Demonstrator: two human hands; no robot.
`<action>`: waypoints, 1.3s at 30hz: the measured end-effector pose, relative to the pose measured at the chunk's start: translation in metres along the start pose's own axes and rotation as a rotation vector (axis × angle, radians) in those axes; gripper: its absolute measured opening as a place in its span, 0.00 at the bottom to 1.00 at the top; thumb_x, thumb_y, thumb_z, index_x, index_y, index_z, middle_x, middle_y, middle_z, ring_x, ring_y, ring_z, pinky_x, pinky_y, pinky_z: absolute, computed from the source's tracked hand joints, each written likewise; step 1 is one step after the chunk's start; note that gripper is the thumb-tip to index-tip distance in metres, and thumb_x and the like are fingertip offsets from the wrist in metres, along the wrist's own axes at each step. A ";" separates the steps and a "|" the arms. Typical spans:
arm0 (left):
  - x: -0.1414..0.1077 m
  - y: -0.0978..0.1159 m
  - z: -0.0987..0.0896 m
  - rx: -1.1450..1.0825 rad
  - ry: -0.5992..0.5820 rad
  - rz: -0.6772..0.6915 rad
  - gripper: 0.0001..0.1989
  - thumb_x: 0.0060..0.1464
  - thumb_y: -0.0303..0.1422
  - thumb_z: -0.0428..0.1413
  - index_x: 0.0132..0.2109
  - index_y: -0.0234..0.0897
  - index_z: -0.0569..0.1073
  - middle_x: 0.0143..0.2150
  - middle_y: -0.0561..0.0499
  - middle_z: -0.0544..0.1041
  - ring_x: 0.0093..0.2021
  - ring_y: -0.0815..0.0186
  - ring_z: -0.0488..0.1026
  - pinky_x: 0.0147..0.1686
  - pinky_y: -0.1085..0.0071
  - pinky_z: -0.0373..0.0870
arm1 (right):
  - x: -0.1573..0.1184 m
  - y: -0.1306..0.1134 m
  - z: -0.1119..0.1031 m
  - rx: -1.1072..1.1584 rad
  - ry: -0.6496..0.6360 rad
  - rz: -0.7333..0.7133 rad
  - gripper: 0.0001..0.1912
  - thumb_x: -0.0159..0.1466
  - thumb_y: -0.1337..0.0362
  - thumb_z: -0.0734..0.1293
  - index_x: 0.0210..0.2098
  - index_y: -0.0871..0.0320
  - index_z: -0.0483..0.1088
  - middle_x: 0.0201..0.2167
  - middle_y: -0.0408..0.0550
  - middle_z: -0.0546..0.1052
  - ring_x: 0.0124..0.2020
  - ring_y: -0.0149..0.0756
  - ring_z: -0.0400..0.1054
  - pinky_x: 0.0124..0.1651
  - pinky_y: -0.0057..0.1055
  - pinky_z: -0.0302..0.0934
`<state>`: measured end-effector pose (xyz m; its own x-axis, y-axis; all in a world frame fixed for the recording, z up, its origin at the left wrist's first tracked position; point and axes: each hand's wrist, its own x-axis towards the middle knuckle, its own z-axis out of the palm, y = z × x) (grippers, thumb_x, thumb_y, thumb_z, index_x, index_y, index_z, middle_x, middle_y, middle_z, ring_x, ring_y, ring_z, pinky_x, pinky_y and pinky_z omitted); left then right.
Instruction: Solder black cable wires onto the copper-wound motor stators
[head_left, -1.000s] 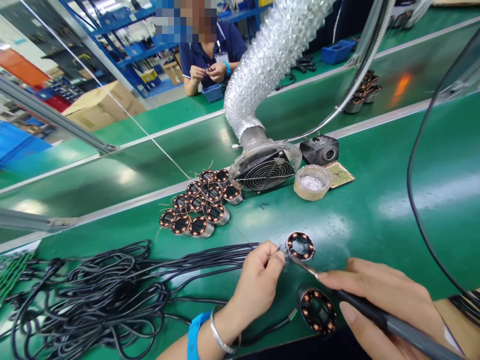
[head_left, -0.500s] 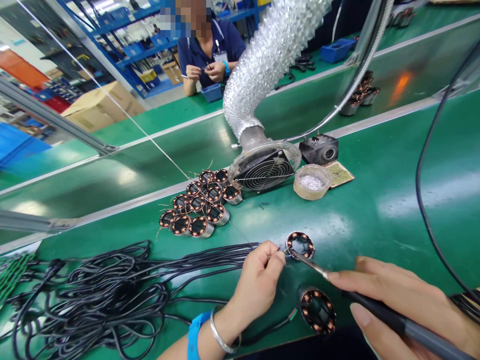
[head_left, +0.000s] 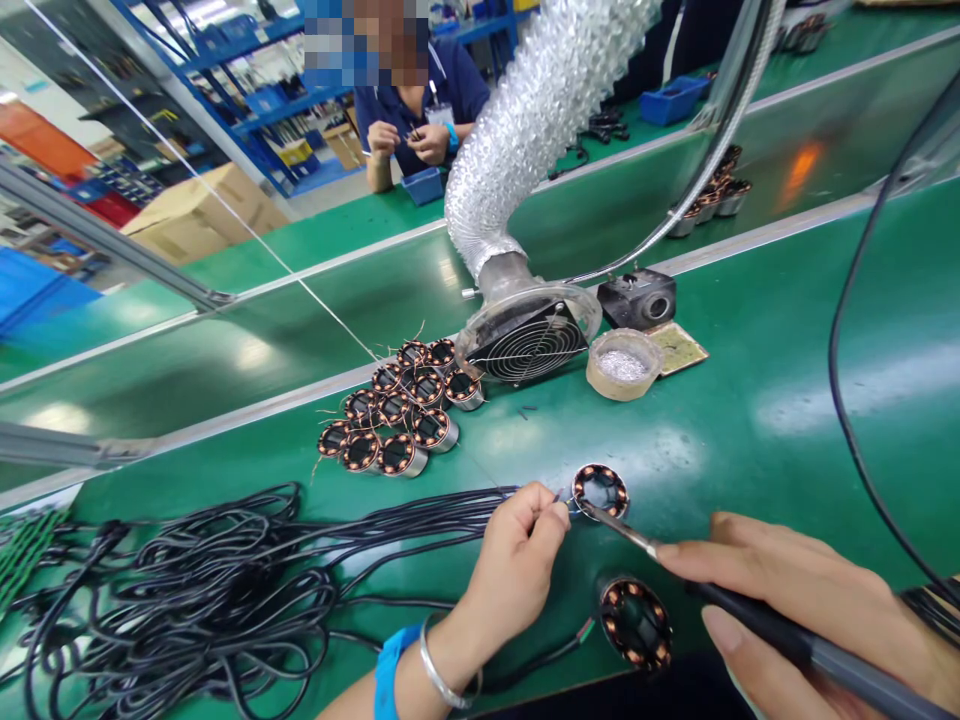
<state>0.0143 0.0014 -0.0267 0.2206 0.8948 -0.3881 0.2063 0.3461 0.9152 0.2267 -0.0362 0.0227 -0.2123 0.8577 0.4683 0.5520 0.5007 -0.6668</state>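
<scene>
One green tabletop point(head_left: 750, 420) carries tangled black cables point(head_left: 247, 580) at left. The right hand point(head_left: 817, 600) curls around a soldering iron point(head_left: 757, 622); the left hand point(head_left: 517, 560) is nipped closed, beside a copper-wound motor stator point(head_left: 619, 490) lying right of centre at the iron's tip, pinching a thin wire point(head_left: 571, 503).
</scene>
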 end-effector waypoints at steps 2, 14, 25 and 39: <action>0.000 0.000 0.000 -0.004 0.003 -0.007 0.16 0.60 0.40 0.50 0.27 0.39 0.59 0.20 0.61 0.51 0.21 0.72 0.46 0.23 0.74 0.46 | -0.004 0.004 0.003 0.021 0.031 -0.009 0.14 0.62 0.68 0.64 0.46 0.49 0.74 0.27 0.45 0.77 0.27 0.41 0.74 0.24 0.33 0.66; 0.000 0.004 0.001 0.020 0.028 0.002 0.16 0.59 0.40 0.50 0.26 0.39 0.60 0.21 0.60 0.53 0.23 0.72 0.48 0.24 0.74 0.48 | 0.028 0.096 0.017 -0.379 0.230 -0.029 0.18 0.67 0.67 0.65 0.57 0.55 0.69 0.43 0.50 0.78 0.38 0.40 0.73 0.44 0.37 0.68; 0.004 0.002 -0.012 -0.176 -0.055 -0.027 0.15 0.54 0.43 0.60 0.32 0.36 0.67 0.22 0.60 0.58 0.22 0.73 0.52 0.23 0.76 0.50 | 0.035 0.050 0.051 0.080 -0.105 -0.240 0.10 0.64 0.72 0.65 0.44 0.57 0.68 0.30 0.44 0.73 0.30 0.33 0.64 0.33 0.31 0.62; 0.010 0.007 -0.015 -0.143 -0.046 -0.036 0.18 0.48 0.44 0.64 0.32 0.32 0.73 0.23 0.56 0.66 0.21 0.75 0.56 0.22 0.77 0.52 | 0.032 0.051 0.066 0.152 -0.080 -0.254 0.12 0.63 0.76 0.62 0.45 0.58 0.68 0.27 0.43 0.72 0.28 0.32 0.63 0.32 0.30 0.59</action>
<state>0.0036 0.0169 -0.0223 0.2592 0.8683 -0.4229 0.0774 0.4178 0.9052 0.1949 0.0243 -0.0341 -0.3947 0.7060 0.5880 0.3473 0.7071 -0.6159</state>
